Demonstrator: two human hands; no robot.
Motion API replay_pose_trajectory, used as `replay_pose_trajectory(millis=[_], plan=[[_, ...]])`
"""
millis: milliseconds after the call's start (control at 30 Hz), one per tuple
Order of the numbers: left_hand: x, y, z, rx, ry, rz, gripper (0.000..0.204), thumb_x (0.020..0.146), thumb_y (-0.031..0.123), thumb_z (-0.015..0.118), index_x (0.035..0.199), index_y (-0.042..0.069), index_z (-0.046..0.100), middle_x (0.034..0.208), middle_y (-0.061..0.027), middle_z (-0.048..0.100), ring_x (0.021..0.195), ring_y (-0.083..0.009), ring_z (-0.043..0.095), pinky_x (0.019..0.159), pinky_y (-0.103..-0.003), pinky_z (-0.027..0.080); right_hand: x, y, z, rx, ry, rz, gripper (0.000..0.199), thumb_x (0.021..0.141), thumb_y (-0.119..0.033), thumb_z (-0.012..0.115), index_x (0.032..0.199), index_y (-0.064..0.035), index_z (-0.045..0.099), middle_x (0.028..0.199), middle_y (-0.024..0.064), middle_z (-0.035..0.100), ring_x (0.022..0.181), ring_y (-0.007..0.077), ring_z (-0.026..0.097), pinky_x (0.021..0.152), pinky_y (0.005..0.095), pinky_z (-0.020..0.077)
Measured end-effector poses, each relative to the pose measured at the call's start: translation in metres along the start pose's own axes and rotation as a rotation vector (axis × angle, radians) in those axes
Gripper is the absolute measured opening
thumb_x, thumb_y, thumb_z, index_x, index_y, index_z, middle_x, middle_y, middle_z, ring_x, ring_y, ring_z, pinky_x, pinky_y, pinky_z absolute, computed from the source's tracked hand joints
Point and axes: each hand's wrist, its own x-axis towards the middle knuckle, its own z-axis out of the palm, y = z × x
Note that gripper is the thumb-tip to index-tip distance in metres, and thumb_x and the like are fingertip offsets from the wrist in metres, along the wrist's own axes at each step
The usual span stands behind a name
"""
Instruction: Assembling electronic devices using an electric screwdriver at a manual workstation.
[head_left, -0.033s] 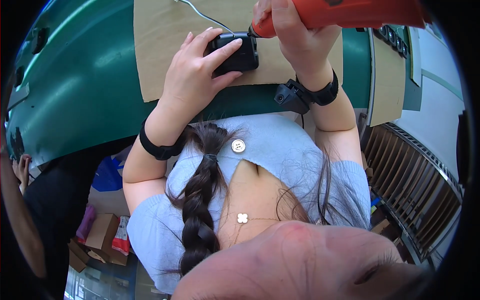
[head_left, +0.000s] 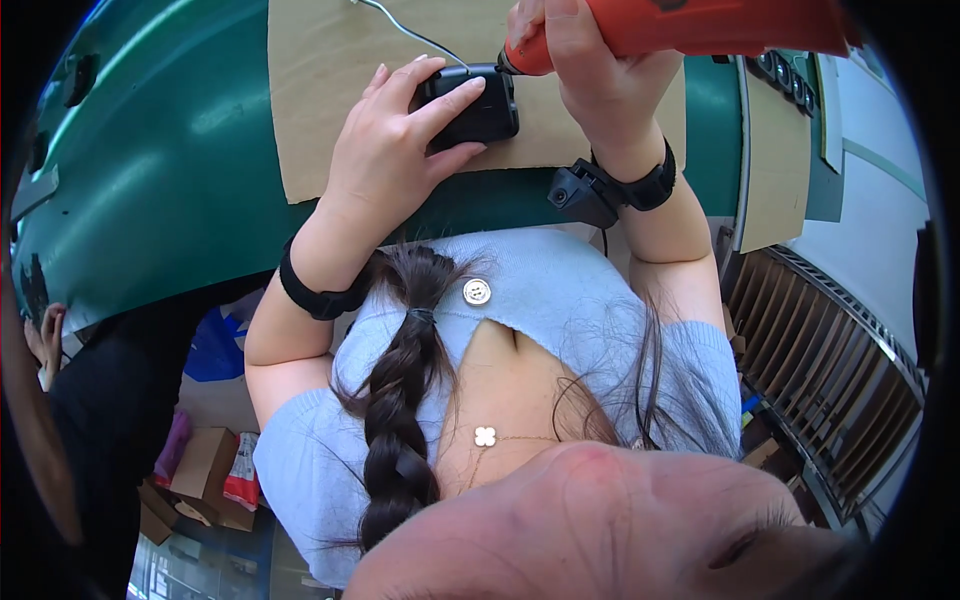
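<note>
My left hand grips a small black plastic case from its left side, thumb along the near edge and fingers over the top. A thin white cable runs from the case's far edge. In my right hand is a red electric screwdriver, held nearly level. Its dark tip meets the far right corner of the case; whether a screw sits under it is too small to tell. The case rests on a brown cardboard sheet.
Green matting covers the table around the cardboard. Black parts lie in a row at the far right. A slatted metal rack stands to my right. At the left edge a co-worker's hand rests near the table; cardboard boxes sit below.
The co-worker's hand at the left edge has shifted slightly. My hands, the case and the screwdriver show no clear movement.
</note>
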Motion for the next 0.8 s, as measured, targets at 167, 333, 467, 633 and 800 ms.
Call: replay_pose_trajectory(millis=[167, 333, 467, 633, 800], plan=[[0.0, 0.002, 0.0, -0.012, 0.0, -0.022, 0.052, 0.076, 0.028, 0.082, 0.125, 0.02, 0.067, 0.124, -0.0135, 0.061, 0.11, -0.0351, 0.062, 0.107, -0.052, 0.045, -0.004, 0.007, -0.003, 0.104, 0.029, -0.009, 0.027, 0.09, -0.004, 0.066, 0.11, -0.0023, 0.047, 0.083, 0.0069, 0.058, 0.066, 0.0129, 0.061, 0.058, 0.0253, 0.0519], [0.002, 0.001, 0.0, 0.012, 0.017, -0.018, 0.052, 0.076, 0.029, 0.083, 0.125, 0.021, 0.067, 0.124, -0.0134, 0.061, 0.11, -0.0352, 0.062, 0.107, -0.05, 0.046, 0.007, -0.016, 0.017, 0.288, 0.098, 0.015, 0.031, 0.091, -0.012, 0.068, 0.112, -0.0037, 0.046, 0.081, 0.0074, 0.058, 0.069, 0.0139, 0.061, 0.06, 0.0265, 0.0526], [0.002, 0.0, 0.001, 0.022, 0.024, -0.01, 0.052, 0.075, 0.029, 0.083, 0.125, 0.022, 0.068, 0.125, -0.0132, 0.061, 0.11, -0.0353, 0.063, 0.108, -0.05, 0.046, 0.014, -0.048, 0.033, -0.011, 0.08, 0.284, 0.034, 0.092, -0.015, 0.069, 0.115, -0.005, 0.046, 0.082, 0.008, 0.059, 0.069, 0.0143, 0.061, 0.061, 0.027, 0.053], [0.004, 0.009, 0.006, -0.012, 0.025, -0.018, 0.053, 0.074, 0.029, 0.083, 0.125, 0.023, 0.068, 0.125, -0.0129, 0.061, 0.111, -0.035, 0.063, 0.108, -0.049, 0.046, 0.009, -0.037, 0.026, -0.109, 0.023, 0.312, 0.035, 0.092, -0.016, 0.069, 0.116, -0.0057, 0.046, 0.084, 0.0083, 0.059, 0.068, 0.0142, 0.06, 0.061, 0.0272, 0.0537], [0.003, 0.012, 0.005, -0.012, 0.037, -0.02, 0.055, 0.073, 0.028, 0.084, 0.125, 0.023, 0.068, 0.125, -0.0137, 0.061, 0.11, -0.0349, 0.063, 0.108, -0.049, 0.046, 0.008, -0.032, 0.026, -0.043, 0.049, 0.314, 0.034, 0.091, -0.011, 0.068, 0.116, -0.0054, 0.046, 0.085, 0.0078, 0.059, 0.068, 0.0139, 0.061, 0.061, 0.027, 0.0542]])
